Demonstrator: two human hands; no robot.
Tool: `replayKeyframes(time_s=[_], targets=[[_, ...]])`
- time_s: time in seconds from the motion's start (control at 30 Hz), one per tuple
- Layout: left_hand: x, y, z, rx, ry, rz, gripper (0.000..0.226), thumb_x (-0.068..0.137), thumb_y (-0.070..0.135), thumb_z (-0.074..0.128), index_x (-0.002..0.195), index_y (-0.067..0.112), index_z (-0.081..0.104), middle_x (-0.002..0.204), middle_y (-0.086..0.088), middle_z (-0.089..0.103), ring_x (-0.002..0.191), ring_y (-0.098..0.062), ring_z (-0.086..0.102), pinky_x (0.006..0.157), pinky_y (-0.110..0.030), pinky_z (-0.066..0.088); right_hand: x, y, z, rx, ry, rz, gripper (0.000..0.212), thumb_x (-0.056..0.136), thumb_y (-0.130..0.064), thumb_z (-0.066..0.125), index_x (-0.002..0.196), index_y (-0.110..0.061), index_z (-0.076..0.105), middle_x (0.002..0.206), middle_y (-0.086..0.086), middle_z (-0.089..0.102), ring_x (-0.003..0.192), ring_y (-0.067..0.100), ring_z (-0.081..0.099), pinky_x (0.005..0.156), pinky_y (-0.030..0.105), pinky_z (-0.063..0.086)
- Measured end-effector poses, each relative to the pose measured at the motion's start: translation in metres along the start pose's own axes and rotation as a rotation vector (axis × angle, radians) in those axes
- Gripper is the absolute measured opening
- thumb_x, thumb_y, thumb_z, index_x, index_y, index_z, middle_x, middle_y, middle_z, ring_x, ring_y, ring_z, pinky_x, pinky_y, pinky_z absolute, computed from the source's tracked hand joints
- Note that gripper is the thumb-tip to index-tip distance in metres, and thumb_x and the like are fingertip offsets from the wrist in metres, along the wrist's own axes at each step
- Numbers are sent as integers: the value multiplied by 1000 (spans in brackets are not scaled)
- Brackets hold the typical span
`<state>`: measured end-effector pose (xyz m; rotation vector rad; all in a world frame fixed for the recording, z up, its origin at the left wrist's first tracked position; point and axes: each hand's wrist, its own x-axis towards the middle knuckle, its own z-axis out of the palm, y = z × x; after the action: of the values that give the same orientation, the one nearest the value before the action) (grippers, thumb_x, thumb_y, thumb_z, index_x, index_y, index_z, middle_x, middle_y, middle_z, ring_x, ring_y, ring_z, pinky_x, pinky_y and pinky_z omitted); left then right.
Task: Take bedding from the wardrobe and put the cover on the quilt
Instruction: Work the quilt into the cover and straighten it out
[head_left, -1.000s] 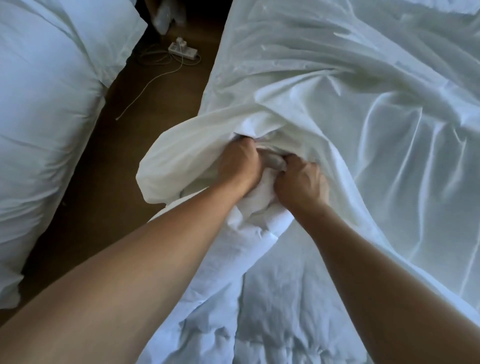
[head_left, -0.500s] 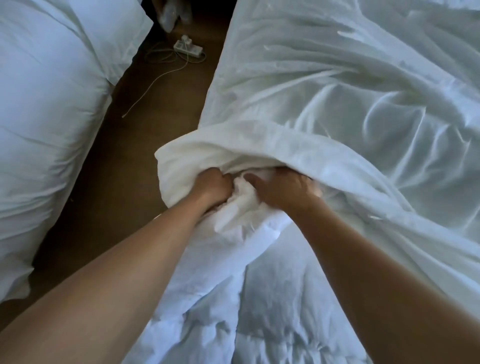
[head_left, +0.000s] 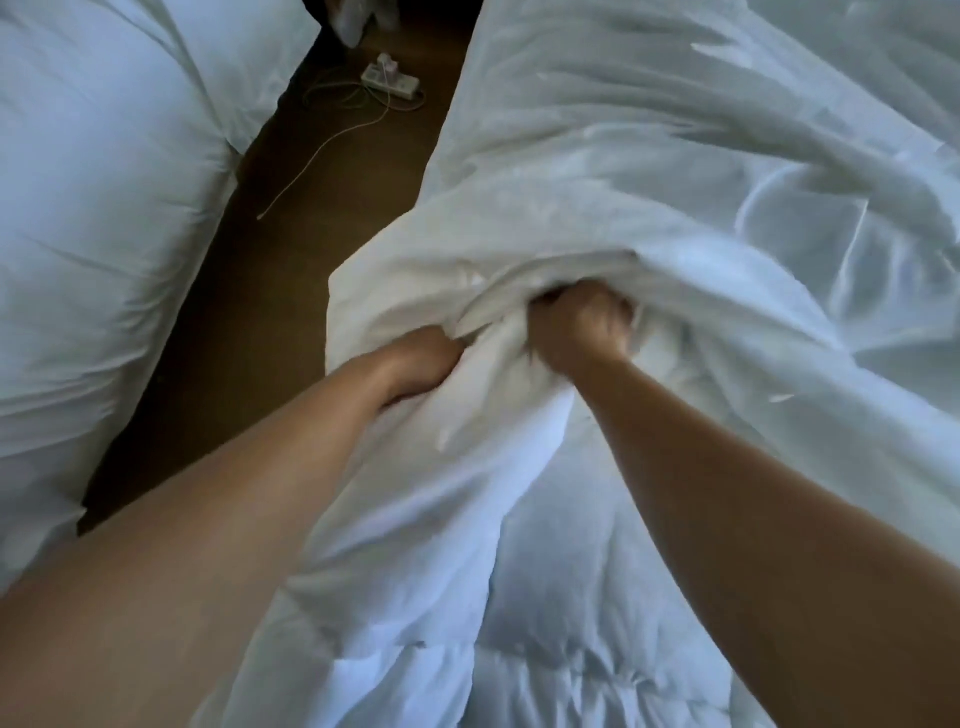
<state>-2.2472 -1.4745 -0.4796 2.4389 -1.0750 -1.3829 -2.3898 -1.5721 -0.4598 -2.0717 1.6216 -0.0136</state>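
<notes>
Right hand (head_left: 576, 325) has lifted above left hand (head_left: 423, 364); both hands' fingers grip bunched cover (head_left: 519, 249) over quilt (head_left: 545, 597)

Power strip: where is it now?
Head view, upper centre: the power strip lies on the brown floor between the left bed and the quilt cover, its white cable trailing toward the camera.

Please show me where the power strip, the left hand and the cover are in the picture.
power strip (head_left: 390, 80): head view, middle of its white body.
left hand (head_left: 423, 361): head view, back of the hand.
cover (head_left: 623, 171): head view, a smooth stretch of its thin fabric.
</notes>
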Motion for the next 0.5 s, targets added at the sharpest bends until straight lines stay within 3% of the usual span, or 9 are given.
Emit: replayKeyframes(time_s=[0.03, 0.1, 0.17, 0.27, 0.3, 0.33, 0.4, 0.43, 0.5], targets=[[-1, -7, 11, -14, 4, 0, 45, 105, 38, 43, 132, 6, 59, 142, -17, 56, 125, -30, 54, 89, -27, 37, -5, 2, 12, -150, -247, -4, 59, 100, -51, 38, 142, -13, 55, 149, 18, 49, 143, 36, 39, 119, 46, 27], [-4, -18, 32, -49, 71, 24, 33, 105, 20, 45, 123, 0, 64, 135, -21, 60, 120, -32, 57, 76, -21, 30, -11, 8, 25, -249, -469, -67, 67, 101, -61, 25, 156, -24, 33, 163, 11, 30, 152, 32, 22, 123, 52, 14], [-6, -25, 45, -78, 129, 16, 30, 105, 13, 43, 115, -5, 65, 127, -25, 63, 116, -35, 57, 69, -22, 26, -25, 9, 30, -162, -412, -73, 71, 96, -67, 27, 154, -26, 39, 161, 9, 35, 149, 33, 27, 121, 55, 19], [-6, -29, 51, -113, 223, 12, 28, 104, 15, 44, 114, 1, 66, 127, -23, 63, 118, -37, 56, 81, -29, 34, -87, 11, 42, -239, 35, -82, 75, 81, -79, 34, 121, -27, 70, 124, 8, 70, 118, 35, 62, 96, 57, 46], [-6, -29, 52, -154, 252, -14, 26, 103, 16, 44, 112, 4, 65, 127, -22, 63, 119, -37, 57, 83, -30, 36, -101, 11, 45, -198, 4, -74, 85, 80, -85, 31, 125, -23, 68, 124, 9, 70, 118, 34, 63, 98, 54, 47], [-7, -29, 54, -195, 284, -42, 26, 103, 16, 43, 110, 6, 65, 126, -22, 64, 119, -37, 57, 82, -30, 37, -107, 13, 47, -114, -151, -37, 94, 82, -87, 31, 139, -17, 57, 136, 12, 63, 129, 33, 56, 107, 49, 42], [-13, -23, 57, -263, 321, -61, 30, 102, 16, 40, 114, 3, 65, 128, -23, 63, 120, -39, 57, 82, -29, 36, -94, 18, 50, 28, -388, -5, 82, 95, -66, 46, 153, -9, 36, 152, 19, 46, 143, 32, 40, 117, 38, 28], [-16, -20, 55, -280, 319, -47, 32, 102, 16, 40, 117, 3, 66, 129, -23, 63, 121, -39, 56, 82, -28, 35, -87, 17, 46, 69, -407, -19, 68, 99, -49, 52, 151, -7, 38, 152, 20, 46, 142, 34, 40, 115, 36, 28], [-23, -13, 45, -256, 323, -8, 34, 101, 17, 40, 119, 5, 66, 129, -22, 63, 120, -39, 57, 83, -28, 35, -82, 11, 32, 184, -212, -84, 40, 98, -24, 55, 132, -4, 59, 135, 22, 60, 128, 38, 52, 104, 36, 37]])
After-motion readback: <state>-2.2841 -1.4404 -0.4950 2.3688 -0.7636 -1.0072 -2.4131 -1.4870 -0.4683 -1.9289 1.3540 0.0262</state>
